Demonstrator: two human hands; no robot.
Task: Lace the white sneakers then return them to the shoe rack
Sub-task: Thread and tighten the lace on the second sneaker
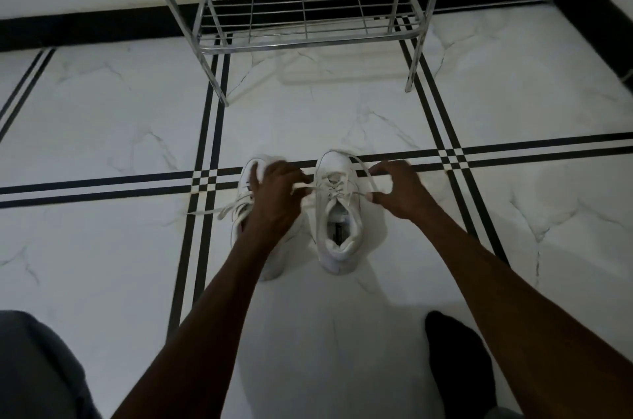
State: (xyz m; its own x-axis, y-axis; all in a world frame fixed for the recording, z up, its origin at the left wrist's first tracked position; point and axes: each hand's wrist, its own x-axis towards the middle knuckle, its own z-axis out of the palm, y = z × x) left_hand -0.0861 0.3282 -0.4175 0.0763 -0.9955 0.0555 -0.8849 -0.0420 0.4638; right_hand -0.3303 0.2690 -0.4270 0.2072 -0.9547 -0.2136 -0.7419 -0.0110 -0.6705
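Observation:
Two white sneakers stand side by side on the tiled floor, toes pointing away from me. The right sneaker (337,213) has its laces crossed through the eyelets. My left hand (277,195) pinches the left end of that sneaker's lace (303,188) and pulls it sideways. My right hand (397,190) pinches the right end beside the shoe. The left sneaker (253,175) lies mostly hidden under my left hand and forearm, with a loose lace (212,211) trailing out to the left. The metal shoe rack (308,38) stands beyond the sneakers.
The floor is white marble tile with black double stripes (202,178) crossing near the shoes. A black skirting runs along the wall behind the rack. My grey-clad knee (34,367) is at lower left and a dark sock (459,360) at lower right.

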